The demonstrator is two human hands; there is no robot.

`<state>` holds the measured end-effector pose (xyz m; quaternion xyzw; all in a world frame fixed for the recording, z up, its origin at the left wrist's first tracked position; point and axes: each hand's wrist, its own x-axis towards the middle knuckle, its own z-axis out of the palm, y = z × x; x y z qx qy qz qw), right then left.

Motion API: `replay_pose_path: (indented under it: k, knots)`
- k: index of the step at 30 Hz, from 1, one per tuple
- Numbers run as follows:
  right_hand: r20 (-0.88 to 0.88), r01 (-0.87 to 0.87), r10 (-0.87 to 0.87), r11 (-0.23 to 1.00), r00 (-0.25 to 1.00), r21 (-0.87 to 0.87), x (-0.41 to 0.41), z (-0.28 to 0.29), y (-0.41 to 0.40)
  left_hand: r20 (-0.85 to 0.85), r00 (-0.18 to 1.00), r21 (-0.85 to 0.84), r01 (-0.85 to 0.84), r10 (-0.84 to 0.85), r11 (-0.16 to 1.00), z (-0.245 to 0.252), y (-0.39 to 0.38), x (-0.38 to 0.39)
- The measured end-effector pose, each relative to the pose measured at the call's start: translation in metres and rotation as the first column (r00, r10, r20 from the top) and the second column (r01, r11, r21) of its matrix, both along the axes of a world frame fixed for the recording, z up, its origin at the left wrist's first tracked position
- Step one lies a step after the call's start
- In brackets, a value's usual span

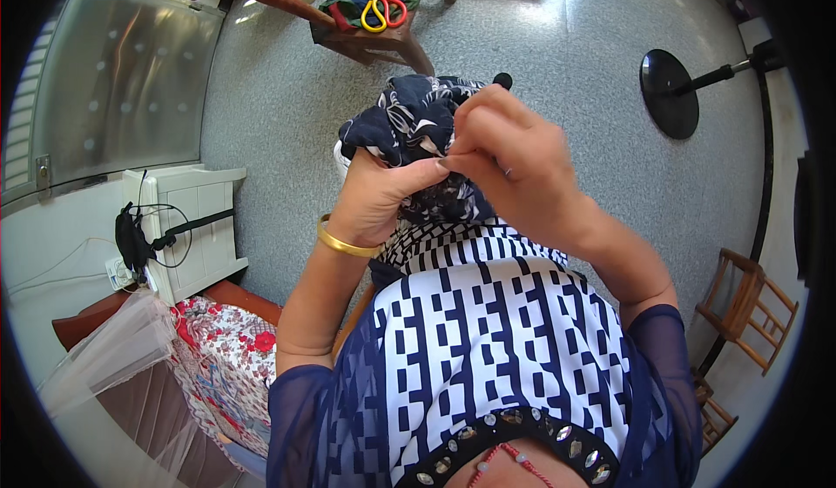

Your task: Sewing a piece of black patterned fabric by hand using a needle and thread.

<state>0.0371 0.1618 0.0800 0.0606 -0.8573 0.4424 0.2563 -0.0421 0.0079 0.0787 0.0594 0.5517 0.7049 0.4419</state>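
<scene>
A bunched navy cloth with a white and pale pink print (418, 112) is gathered above my lap. My left hand (385, 191) grips it from the near left side, its thumb lying across the folds. With bent fingers, my right hand (516, 152) pinches at the cloth close to the tip of my left thumb. Any thin thing between those fingertips is too small to make out. A tiny bright glint shows at the right palm. Part of the cloth is hidden behind both hands.
Ahead, scissors with yellow and red handles (384, 14) lie on plaid cloth on a wooden chair (392, 47). A black round stand base (669, 94) is at the right. Left are a white wooden cabinet (202, 227) with black cables and a floral bedcover (228, 364).
</scene>
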Motion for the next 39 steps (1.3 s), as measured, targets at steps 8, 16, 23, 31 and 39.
replay_pose_path:
  k: [8,16,23,31,39]
  knots:
    - [-0.113,0.095,-0.128,0.961,0.985,-0.260,0.000,0.012,0.017,0.048,0.996,0.031,-0.078,0.076,0.996,0.004,0.009,0.002]
    - [0.072,-0.011,0.002,0.991,0.997,0.134,-0.001,-0.005,0.006,-0.046,0.998,0.045,-0.036,0.038,0.998,-0.008,0.007,0.001]
    - [-0.471,0.019,0.058,0.987,0.880,0.157,-0.009,0.010,0.009,-0.304,0.951,-0.070,-0.082,0.057,0.994,-0.024,0.009,0.006]
    - [0.117,0.117,-0.006,0.080,0.993,-0.990,0.055,-0.022,0.117,0.189,0.974,0.143,-0.154,0.126,0.978,-0.016,-0.011,-0.022]
    - [0.074,0.080,-0.388,-0.002,0.919,-0.997,0.188,-0.013,0.264,0.237,0.968,0.182,-0.130,0.085,0.975,-0.014,-0.014,-0.023]
